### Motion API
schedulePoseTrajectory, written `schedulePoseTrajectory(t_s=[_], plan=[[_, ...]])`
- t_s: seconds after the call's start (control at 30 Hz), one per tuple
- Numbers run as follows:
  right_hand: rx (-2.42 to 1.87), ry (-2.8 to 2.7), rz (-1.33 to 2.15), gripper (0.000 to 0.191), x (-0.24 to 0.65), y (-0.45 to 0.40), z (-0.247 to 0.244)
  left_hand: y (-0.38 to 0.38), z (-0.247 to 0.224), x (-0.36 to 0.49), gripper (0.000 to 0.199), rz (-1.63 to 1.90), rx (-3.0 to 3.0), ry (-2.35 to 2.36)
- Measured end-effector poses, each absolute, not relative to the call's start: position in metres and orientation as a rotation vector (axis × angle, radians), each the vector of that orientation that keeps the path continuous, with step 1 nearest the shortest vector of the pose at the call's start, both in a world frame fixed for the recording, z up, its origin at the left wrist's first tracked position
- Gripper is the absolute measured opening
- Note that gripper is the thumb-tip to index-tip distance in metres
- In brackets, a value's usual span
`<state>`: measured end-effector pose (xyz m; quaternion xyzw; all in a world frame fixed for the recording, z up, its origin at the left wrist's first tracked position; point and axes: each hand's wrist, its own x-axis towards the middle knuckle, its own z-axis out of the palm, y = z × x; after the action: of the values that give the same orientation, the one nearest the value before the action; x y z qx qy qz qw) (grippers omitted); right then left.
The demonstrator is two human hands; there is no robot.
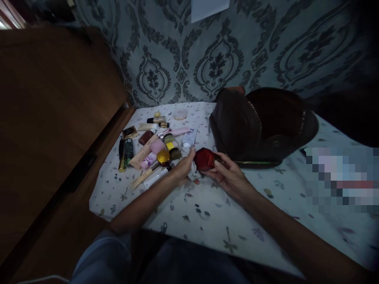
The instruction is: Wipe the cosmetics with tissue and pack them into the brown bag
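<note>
A dark red, faceted glass bottle (203, 159), like a perfume bottle, is held up between my hands over the white patterned cloth (183, 225). My right hand (231, 173) grips it at its right end with thumb and fingers. On the other side, my left hand (184, 169) is closed around a crumpled white tissue (194, 172) against the bottle's left edge; some of its fingers are hidden. Close to my left hand lie a gold round-capped item (163, 157), a white tube with a black cap (156, 177) and a yellow-labelled jar (171, 146).
Several cosmetics lie to the left, among them a pink tube (180, 131), a dark green bottle (128, 149) and a clear round compact (180, 114). An open brown bag (237, 126) stands at the right. A wooden panel (56, 102) borders the left side; patterned wallpaper (183, 51) is behind.
</note>
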<state>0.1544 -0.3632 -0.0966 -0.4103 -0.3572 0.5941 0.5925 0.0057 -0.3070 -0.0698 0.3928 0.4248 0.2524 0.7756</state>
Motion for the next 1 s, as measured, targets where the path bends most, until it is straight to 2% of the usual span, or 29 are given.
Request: schedulePoseTrajectory(t_s=[0.2, 0.4, 0.47, 0.6, 0.87, 1.0], plan=[[-1.193, -1.120, 0.986, 0.055, 0.152, -0.368, -0.094, -0.309, -0.074, 0.008, 0.060, 0.485, 0.847, 0.779], [-1.392, -1.516, 0.323, 0.046, 0.158, -0.373, -0.093, -0.307, -0.079, 0.004, 0.050, 0.451, 0.856, 0.722], [-1.400, -1.571, 0.233, 0.050, 0.161, -0.372, -0.093, -0.307, -0.079, 0.003, 0.052, 0.394, 0.882, 0.693], [-1.351, -1.549, 0.292, 0.069, 0.166, -0.369, -0.093, -0.308, -0.078, 0.001, 0.060, 0.324, 0.939, 0.568], [-1.180, -1.443, 0.704, 0.057, 0.166, -0.366, -0.089, -0.313, -0.065, -0.001, 0.065, 0.205, 1.045, 0.678], [-1.244, -1.357, 0.640, 0.056, 0.165, -0.363, -0.097, -0.310, -0.074, 0.004, 0.054, 0.441, 1.158, 1.007]])
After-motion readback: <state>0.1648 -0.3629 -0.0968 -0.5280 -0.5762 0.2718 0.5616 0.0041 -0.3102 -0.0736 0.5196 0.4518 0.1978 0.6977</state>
